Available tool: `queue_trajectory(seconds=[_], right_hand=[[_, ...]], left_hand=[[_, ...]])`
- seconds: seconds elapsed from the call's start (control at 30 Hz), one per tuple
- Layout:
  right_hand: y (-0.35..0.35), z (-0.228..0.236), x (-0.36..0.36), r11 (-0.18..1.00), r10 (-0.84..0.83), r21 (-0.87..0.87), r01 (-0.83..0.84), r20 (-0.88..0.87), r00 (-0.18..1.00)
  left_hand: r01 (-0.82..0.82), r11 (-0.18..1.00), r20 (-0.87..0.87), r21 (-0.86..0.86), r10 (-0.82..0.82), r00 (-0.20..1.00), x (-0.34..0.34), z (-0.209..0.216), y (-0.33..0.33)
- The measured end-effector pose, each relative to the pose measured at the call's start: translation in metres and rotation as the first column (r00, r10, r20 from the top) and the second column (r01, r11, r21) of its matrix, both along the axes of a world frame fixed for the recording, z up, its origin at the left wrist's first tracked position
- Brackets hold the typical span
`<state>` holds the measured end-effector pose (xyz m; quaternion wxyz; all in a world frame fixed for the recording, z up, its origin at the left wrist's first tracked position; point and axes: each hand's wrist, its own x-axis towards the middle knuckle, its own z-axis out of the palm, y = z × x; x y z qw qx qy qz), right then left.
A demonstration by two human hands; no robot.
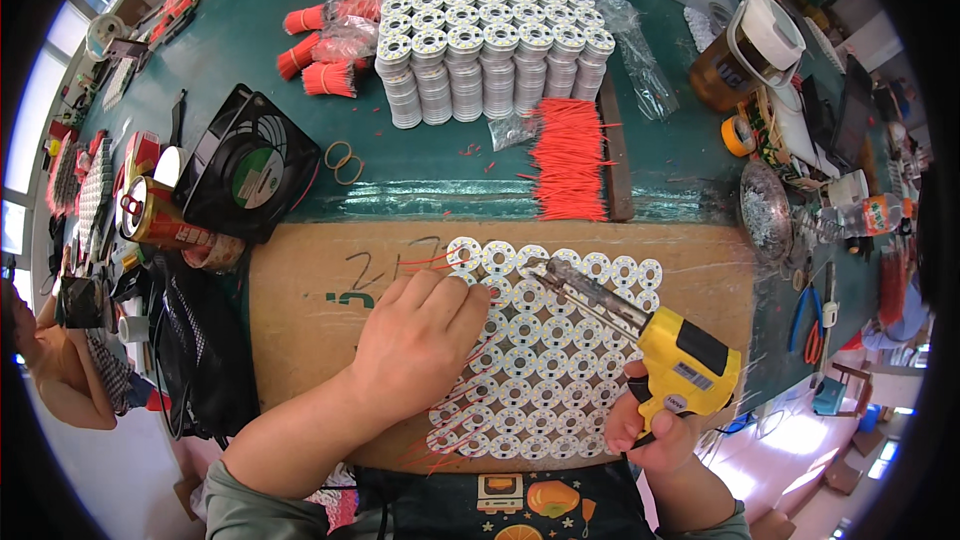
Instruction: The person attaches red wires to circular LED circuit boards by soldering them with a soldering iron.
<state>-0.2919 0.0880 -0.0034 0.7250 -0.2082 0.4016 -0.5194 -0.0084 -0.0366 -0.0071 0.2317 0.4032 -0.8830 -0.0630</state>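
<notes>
A grid of round white LED boards (545, 365) lies on a brown cardboard sheet (300, 340), with thin red wires (455, 420) running out from the left-hand boards. My left hand (425, 330) is closed in a pinch over the upper left of the grid; whatever its fingertips hold is hidden. My right hand (655, 430) grips a yellow-and-black soldering gun (690, 365) by its handle, at the grid's right side. The gun's metal tip points up and left, over the upper rows of boards, and a gap separates it from my left fingers.
Tall stacks of boards (470, 70) stand at the back, beside a pile of cut red wires (570, 160). A black fan (248, 163) and a can (165, 215) are at left. A metal bowl (765, 210), pliers (806, 320) and a lidded jug (745, 55) are at right. Another person (65, 360) sits far left.
</notes>
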Motion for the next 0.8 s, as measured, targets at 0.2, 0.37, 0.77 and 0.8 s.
queue_trajectory(seconds=[0.2, 0.37, 0.77, 0.8], right_hand=[[0.009, -0.009, -0.04, 0.908, -0.166, -0.308, -0.283, -0.886, 0.433], [-0.044, 0.023, -0.027, 0.758, -0.465, -0.406, -0.51, -0.885, 0.013], [-0.05, 0.024, -0.03, 0.742, -0.415, -0.168, -0.65, -0.875, -0.248], [-0.048, 0.022, -0.032, 0.731, -0.425, -0.182, -0.658, -0.875, -0.231]], left_hand=[[0.0, 1.0, 0.069, 0.021, -0.002, 0.998, 0.005, -0.003, 0.004], [-0.035, 0.999, 0.015, 0.008, 0.035, 0.999, 0.001, -0.005, 0.003], [-0.072, 0.997, -0.037, -0.002, 0.072, 0.997, 0.002, 0.001, 0.001], [-0.079, 0.997, -0.051, -0.011, 0.078, 0.996, 0.002, 0.002, 0.001]])
